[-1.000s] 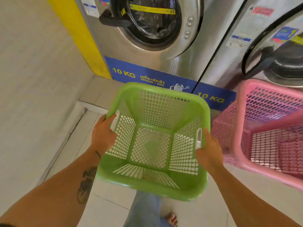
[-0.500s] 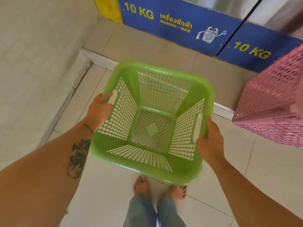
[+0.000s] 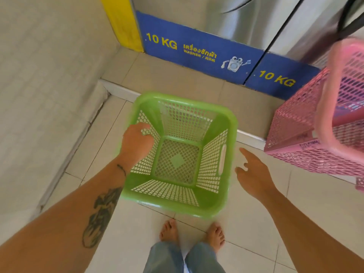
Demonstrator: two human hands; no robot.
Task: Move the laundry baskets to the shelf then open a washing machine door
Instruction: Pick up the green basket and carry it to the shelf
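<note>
An empty green laundry basket (image 3: pixel 177 208) sits low over the tiled floor in front of my bare feet; whether it touches the floor I cannot tell. My left hand (image 3: pixel 136 142) curls over its left wall, fingers hooked inside the rim. My right hand (image 3: pixel 254 174) hovers open just right of the basket, apart from its white side handle. A pink laundry basket (image 3: pixel 295 119) stands at the right on the raised step. The steel washing machines (image 3: pixel 246 20) rise behind, with only their lower fronts showing.
Blue "10 KG" panels (image 3: pixel 197 52) run along the machines' bases above a raised tiled step (image 3: pixel 118 89). A tiled wall (image 3: pixel 49 75) closes the left side. A yellow post (image 3: pixel 122 26) stands in the corner. My feet (image 3: pixel 169 231) are just behind the green basket.
The green basket has gone down towards the floor. My right hand has let go of its right handle and opened. My view has tilted down, away from the washer doors.
</note>
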